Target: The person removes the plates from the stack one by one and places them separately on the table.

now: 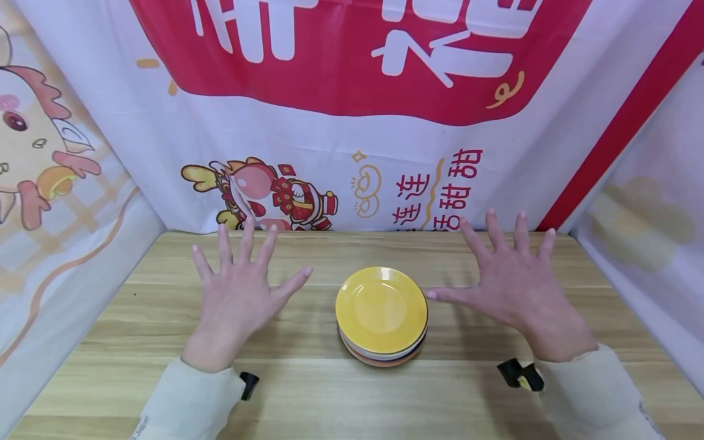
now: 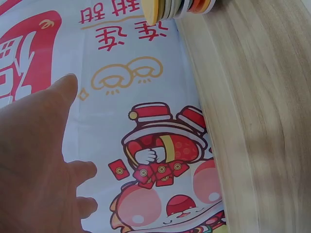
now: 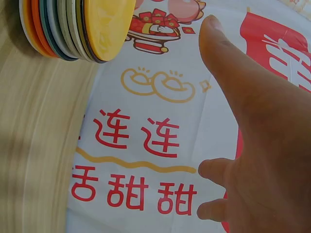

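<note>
A stack of plates (image 1: 381, 311) stands on the wooden table, a yellow plate on top. In the right wrist view the stack's edges (image 3: 53, 29) show several colours, among them orange, dark teal, grey and cream. To the left of the stack, my left hand (image 1: 236, 299) is held over the table with its fingers spread and nothing in it. My right hand (image 1: 517, 287) is spread the same way on the other side, its thumb tip close to the yellow rim in the head view. Only the stack's edge (image 2: 182, 8) appears at the top of the left wrist view.
Behind the wooden table (image 1: 297, 397) hangs a white cloth (image 1: 341, 140) with a red panel, red characters and a cartoon figure. Printed cloths (image 1: 71, 244) also flank the table on the left and right. A black strap piece (image 1: 519, 374) sits at the right cuff.
</note>
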A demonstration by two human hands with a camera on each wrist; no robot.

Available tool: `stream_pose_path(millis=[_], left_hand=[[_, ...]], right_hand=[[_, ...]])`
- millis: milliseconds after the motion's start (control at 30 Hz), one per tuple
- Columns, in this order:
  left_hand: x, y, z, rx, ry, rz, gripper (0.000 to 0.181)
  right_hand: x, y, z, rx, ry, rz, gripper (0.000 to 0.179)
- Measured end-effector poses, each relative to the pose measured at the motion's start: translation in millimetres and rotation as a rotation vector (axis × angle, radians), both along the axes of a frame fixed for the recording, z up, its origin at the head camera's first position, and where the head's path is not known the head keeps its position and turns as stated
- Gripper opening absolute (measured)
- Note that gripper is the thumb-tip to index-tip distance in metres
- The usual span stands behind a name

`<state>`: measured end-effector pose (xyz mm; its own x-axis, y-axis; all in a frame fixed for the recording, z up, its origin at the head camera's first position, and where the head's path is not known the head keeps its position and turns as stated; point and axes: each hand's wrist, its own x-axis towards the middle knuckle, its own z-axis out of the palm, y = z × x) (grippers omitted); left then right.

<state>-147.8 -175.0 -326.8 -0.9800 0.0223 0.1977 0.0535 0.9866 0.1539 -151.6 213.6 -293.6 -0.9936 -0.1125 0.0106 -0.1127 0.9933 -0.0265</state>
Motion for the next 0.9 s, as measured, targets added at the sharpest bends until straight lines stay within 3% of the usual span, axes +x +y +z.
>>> stream_pose_path(millis=[167,300,433,533,600,700,900], left_hand=[[-0.4,0.9,-1.3,0.005,-0.021,-0.007,0.108],[3.2,5.1,-9.1,0.106,-0.036,-0.083,0.097],[12.2,16.9,-32.5,0.390,-0.175,-0.170,0.089],[19.5,29.6,-54.1,0.613,-0.295,-0.157,0.091],[22.6,37.6,-65.4,0.727,-0.338,-0.143,0.091],[24.4,47.5,-77.7,0.851,-0.362,-0.144,0.093],[25.2,60.7,-86.0,1.015,-0.339,-0.164,0.088]], right_hand=[[-1.1,0,-0.4,0.012,0.013,0.014,0.136],[-2.9,-1,-4.2,-0.021,0.046,0.055,0.121],[-5.7,-7,-19.8,-0.198,0.036,0.074,0.093],[-8.5,-13,-40.1,-0.390,0.022,0.067,0.069],[-9.4,-16,-54.2,-0.515,0.016,0.066,0.056],[-10.0,-21,-73.8,-0.649,0.001,0.047,0.048],[-9.0,-32,-96.6,-0.809,-0.049,-0.049,0.042]])
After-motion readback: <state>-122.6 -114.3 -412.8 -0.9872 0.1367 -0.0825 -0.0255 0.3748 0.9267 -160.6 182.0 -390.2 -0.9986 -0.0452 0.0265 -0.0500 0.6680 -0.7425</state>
